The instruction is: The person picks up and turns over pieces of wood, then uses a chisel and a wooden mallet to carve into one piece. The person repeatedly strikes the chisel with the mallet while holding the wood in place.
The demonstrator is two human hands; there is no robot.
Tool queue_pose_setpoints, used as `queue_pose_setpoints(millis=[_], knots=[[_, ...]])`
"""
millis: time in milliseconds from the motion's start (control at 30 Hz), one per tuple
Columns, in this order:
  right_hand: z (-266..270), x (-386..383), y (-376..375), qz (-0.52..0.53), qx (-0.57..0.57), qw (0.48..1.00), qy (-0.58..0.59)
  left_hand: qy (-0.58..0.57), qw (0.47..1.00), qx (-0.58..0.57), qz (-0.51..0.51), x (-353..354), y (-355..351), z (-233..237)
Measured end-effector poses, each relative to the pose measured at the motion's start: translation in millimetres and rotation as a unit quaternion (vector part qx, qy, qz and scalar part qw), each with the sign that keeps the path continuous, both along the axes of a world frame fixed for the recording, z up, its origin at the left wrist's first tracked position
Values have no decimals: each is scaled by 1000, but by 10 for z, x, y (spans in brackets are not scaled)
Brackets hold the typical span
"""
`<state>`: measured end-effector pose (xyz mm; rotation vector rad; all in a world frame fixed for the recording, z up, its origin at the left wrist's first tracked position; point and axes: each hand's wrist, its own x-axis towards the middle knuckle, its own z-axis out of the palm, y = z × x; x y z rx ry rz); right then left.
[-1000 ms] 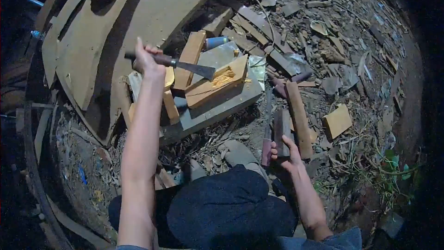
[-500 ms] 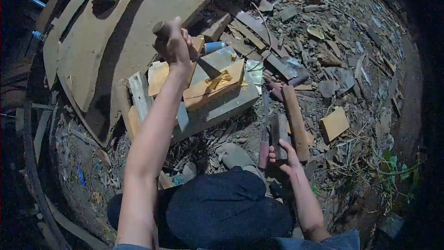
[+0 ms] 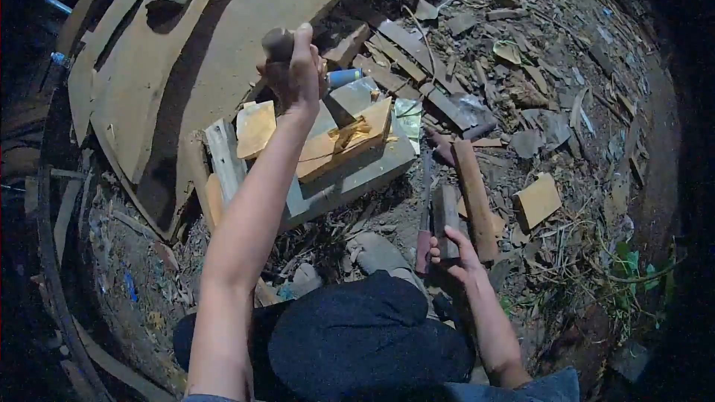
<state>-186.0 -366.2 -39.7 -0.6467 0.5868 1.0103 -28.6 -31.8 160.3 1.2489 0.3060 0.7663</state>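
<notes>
My left hand (image 3: 294,78) is closed around the round wooden handle of a chisel (image 3: 278,45), held above the work; its blade is mostly hidden behind the hand. Below it lies a yellowish wood block (image 3: 346,141) with a ragged carved hollow and shavings on top. That block rests on a larger grey beam (image 3: 357,179). Low at the right, my right hand (image 3: 456,253) grips a short grey-brown wooden stick (image 3: 446,212). Just left of that hand is a slim tool with a reddish handle (image 3: 423,251).
A longer brown wood piece (image 3: 474,197) lies right of the stick, with a yellow wood offcut (image 3: 538,199) farther right. A blue can (image 3: 345,77) is behind the beam. Large curved boards (image 3: 246,22) lean at the upper left. Wood scraps (image 3: 521,82) litter the ground.
My left hand has lifted the chisel up and slightly right, away from the carved hollow. My right hand and the stick have barely moved.
</notes>
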Motion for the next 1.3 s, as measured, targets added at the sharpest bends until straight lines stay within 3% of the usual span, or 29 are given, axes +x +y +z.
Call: queue_pose_setpoints(millis=[167, 467, 667, 767, 833, 900, 967, 1000, 1033, 1067, 1133, 1200, 1267, 1300], knots=[[7, 19, 1, -6, -6, 1000, -5, 2, 999, 36, 34, 13, -18, 15], [8, 40, 1, -4, -29, 999, -25, 20, 1000, 19, 5, 62, -11, 0], [-8, 87, 0, -3, -16, 1000, 25, 47, 985, 160, 33, 171, 28, -144], [74, 160, 30, -2, -53, 999, -8, 109, 955, 248, 123, 288, 12, -252], [172, 337, 72, 55, -115, 978, -166, 80, 945, 291, 127, 278, -61, -200], [161, 670, 203, 65, -280, 849, -444, 5, 921, 371, 115, 243, -98, -172], [833, 1093, 417, 130, -319, 750, -565, 18, 923, 367, 113, 233, -171, -186], [1134, 1250, 623, 62, -257, 752, -604, 35, 924, 364, 111, 228, -221, -175], [1676, 1286, 819, 22, -293, 713, -637, 20, 928, 351, 124, 199, -276, -115], [1896, 1467, 978, -29, -264, 636, -725, 14, 928, 352, 124, 206, -299, -110], [2526, 1537, 1246, -89, -223, 604, -760, -70, 907, 381, 164, 229, -297, -171], [2796, 1583, 1431, -107, -208, 578, -782, -73, 911, 373, 161, 218, -230, -220], [2917, 1661, 1548, 81, -437, 353, -824, -81, 814, 529, 226, 245, -117, -389], [2952, 1759, 1626, 183, -436, 353, -807, -64, 931, 351, 83, 185, -177, -227]])
